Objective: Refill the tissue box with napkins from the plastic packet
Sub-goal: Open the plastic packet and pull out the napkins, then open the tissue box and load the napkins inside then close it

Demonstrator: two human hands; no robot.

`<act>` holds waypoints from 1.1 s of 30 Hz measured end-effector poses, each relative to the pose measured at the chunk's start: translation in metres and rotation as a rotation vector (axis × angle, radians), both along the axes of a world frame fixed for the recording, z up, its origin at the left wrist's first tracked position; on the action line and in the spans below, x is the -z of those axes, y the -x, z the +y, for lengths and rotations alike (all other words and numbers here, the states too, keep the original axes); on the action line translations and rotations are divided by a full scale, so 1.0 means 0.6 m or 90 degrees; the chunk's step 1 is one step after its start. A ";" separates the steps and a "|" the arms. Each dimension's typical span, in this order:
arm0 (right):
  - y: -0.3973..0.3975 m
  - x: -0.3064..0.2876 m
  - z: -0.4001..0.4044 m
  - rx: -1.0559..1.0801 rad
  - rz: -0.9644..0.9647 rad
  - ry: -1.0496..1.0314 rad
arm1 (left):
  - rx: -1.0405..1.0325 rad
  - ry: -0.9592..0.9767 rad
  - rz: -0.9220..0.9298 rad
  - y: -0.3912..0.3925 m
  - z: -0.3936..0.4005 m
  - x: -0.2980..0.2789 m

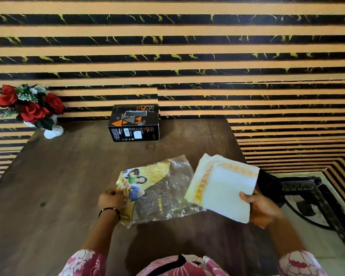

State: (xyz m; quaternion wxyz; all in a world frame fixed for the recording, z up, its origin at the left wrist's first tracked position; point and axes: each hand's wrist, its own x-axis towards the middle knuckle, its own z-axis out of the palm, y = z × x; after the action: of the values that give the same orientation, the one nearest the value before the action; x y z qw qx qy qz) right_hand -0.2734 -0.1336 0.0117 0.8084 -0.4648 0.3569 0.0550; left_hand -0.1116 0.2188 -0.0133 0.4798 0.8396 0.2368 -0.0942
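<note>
A black tissue box point(134, 122) with orange and grey triangles stands at the far edge of the dark wooden table point(68, 176), its top slot showing. Nearer to me lies the flattened plastic packet point(157, 190), part yellow print, part clear film. My left hand point(112, 199) pinches the packet's left end against the table. My right hand point(260, 208) holds a stack of white napkins point(223, 186) with orange borders by its near right corner, lifted just right of the packet's open end.
A white vase of red artificial roses point(33, 108) stands at the table's far left corner. A striped black and orange wall rises behind the table. To the right, past the table edge, lies a patterned floor point(311, 206).
</note>
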 end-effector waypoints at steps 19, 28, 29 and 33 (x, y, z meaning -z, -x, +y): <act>0.072 0.056 0.106 0.083 0.139 -0.077 | 0.091 -0.183 -0.021 0.029 0.027 0.010; 0.021 0.016 0.155 -0.134 0.034 0.191 | 0.636 -0.410 -0.309 0.053 -0.059 0.007; 0.013 0.011 0.158 -0.166 0.024 0.221 | 0.718 -0.438 -0.250 0.056 -0.070 0.015; -0.012 0.004 0.174 -0.291 -0.012 0.289 | 0.717 -0.525 -0.052 0.070 -0.089 0.041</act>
State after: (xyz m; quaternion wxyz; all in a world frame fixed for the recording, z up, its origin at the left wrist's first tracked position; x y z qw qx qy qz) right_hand -0.2664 -0.0294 0.0091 0.6543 -0.7018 0.2386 0.1499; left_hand -0.1535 0.1653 -0.0377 0.0083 0.9510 -0.2361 -0.1994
